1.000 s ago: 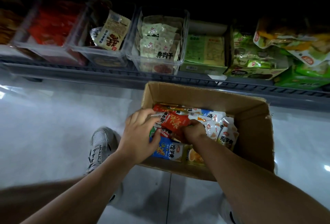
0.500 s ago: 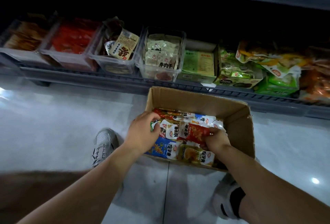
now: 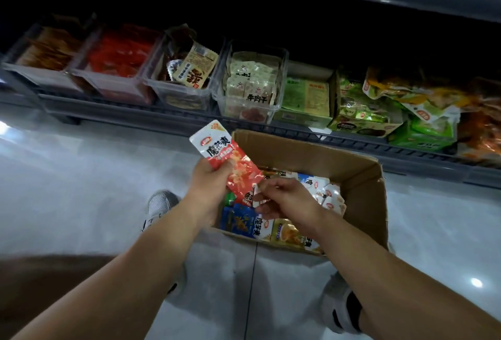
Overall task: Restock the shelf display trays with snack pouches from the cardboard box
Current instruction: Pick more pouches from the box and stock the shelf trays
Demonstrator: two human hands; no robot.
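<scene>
An open cardboard box (image 3: pixel 360 177) stands on the floor under the lowest shelf, holding several snack pouches (image 3: pixel 246 221) in blue, yellow, white and red. My left hand (image 3: pixel 210 179) grips a red-and-white pouch (image 3: pixel 225 155) lifted above the box's left rim, its top pointing up toward the shelf. Over the box, my right hand (image 3: pixel 287 198) pinches the lower edge of a pouch with thumb and fingers; whether it is the same pouch I cannot tell. Clear display trays (image 3: pixel 187 90) line the shelf.
On the shelf from the left: trays of brown snacks (image 3: pixel 46 49), red pouches (image 3: pixel 119 55), beige packets (image 3: pixel 195 68) and pale green packets (image 3: pixel 252 79), then green cartons (image 3: pixel 306 93) and loose bags (image 3: pixel 406 95). My white shoes (image 3: pixel 158 204) rest on the glossy floor beside the box.
Both hands were down among the pouches in the box. My left hand has since risen with a red-and-white pouch, and my right hand has come up to its lower edge.
</scene>
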